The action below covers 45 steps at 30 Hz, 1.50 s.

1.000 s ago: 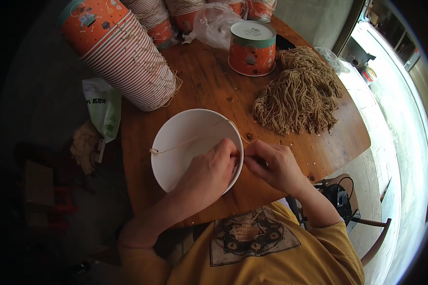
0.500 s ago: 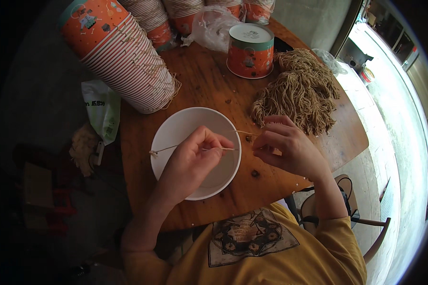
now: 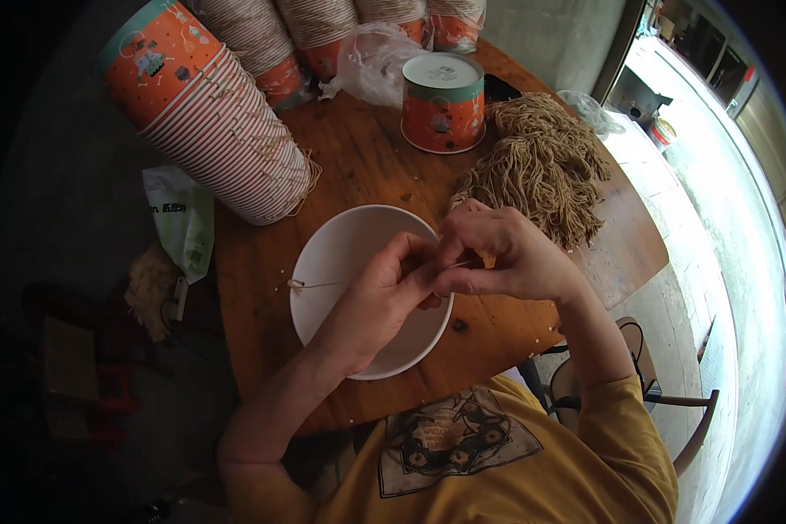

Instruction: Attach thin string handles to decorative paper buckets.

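Head view — white-lined tub (image 3: pixel 345 249) (cord (image 3: pixel 320 284) at rim) beneath hands (image 3: pixel 382 288).

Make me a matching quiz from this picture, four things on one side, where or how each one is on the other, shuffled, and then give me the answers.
Things:
1. single orange tub
2. string bundle
3. open bowl
4. nested stack

Places and states:
A. below the left hand
B. at the left side of the table
C. standing bottom up
D. tan and loosely heaped

Right pairs: 1-C, 2-D, 3-A, 4-B
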{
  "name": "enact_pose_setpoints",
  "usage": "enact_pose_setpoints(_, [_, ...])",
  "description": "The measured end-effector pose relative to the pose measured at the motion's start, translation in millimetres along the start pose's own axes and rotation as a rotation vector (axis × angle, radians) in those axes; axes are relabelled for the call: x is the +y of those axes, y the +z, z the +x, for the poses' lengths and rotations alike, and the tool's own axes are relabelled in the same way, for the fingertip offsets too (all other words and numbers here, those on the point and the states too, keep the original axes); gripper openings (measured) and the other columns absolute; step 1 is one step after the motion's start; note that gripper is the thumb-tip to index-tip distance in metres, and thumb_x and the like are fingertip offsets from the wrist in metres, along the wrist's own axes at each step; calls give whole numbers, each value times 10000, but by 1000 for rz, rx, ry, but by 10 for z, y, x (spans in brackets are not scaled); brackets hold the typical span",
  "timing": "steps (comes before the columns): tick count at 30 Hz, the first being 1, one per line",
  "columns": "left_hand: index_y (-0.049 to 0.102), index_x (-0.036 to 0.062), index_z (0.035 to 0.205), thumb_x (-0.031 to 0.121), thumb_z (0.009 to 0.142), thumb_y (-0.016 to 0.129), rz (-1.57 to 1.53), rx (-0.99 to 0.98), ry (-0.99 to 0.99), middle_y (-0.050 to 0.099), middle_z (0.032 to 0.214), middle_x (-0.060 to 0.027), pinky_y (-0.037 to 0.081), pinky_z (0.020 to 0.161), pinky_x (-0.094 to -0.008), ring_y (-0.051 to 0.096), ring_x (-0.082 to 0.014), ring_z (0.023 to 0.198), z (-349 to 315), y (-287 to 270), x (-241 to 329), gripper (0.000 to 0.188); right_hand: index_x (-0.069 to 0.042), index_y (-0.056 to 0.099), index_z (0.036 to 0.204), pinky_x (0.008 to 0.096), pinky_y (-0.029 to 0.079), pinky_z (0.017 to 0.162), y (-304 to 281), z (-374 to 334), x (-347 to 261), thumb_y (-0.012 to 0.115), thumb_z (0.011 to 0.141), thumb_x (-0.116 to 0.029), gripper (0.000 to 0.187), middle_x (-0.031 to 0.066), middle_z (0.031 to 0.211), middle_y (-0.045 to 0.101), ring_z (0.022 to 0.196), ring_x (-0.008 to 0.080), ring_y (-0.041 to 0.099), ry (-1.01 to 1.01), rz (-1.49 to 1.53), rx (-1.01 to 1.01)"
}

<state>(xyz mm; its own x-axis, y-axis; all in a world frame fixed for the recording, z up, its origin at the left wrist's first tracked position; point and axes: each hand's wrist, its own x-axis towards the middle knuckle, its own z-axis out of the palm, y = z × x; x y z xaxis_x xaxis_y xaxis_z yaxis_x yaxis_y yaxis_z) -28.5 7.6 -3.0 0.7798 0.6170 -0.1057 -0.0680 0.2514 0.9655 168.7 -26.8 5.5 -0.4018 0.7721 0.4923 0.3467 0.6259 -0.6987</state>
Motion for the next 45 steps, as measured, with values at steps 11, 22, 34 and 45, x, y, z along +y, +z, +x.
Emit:
enact_pose_setpoints(11, [531,6,1116,116,910,606,-71,-74,-131,579,1014,-28,467,836,-239,558,-83,925,67,126,-124,245,-71,554,706,305,373,695,-151,77,49,768,753,-202,255,11,691,508,664,174,499,58,66,-183])
enact_pose_setpoints(22, [590,17,1053,74,900,597,-117,-62,-167,599,1005,-24,439,788,-231,550,-85,889,154,264,-125,163,-50,549,721,314,418,749,-157,29,242,767,756,-192,263,49,901,529,874,178,530,133,64,-120])
enact_pose_setpoints(34, [603,42,1011,119,916,579,-75,-57,-230,581,908,10,419,770,-204,503,-49,813,313,283,-90,124,-17,599,857,305,474,675,-141,-595,13,695,811,-106,138,66,825,590,779,212,600,179,-211,286])
enact_pose_setpoints(45, [532,79,1048,127,927,535,-253,-76,-371,586,959,-19,455,795,-270,564,-97,899,360,257,-35,130,-88,575,816,349,474,579,263,-709,-203,723,710,-70,183,59,781,522,708,245,560,198,-438,475])
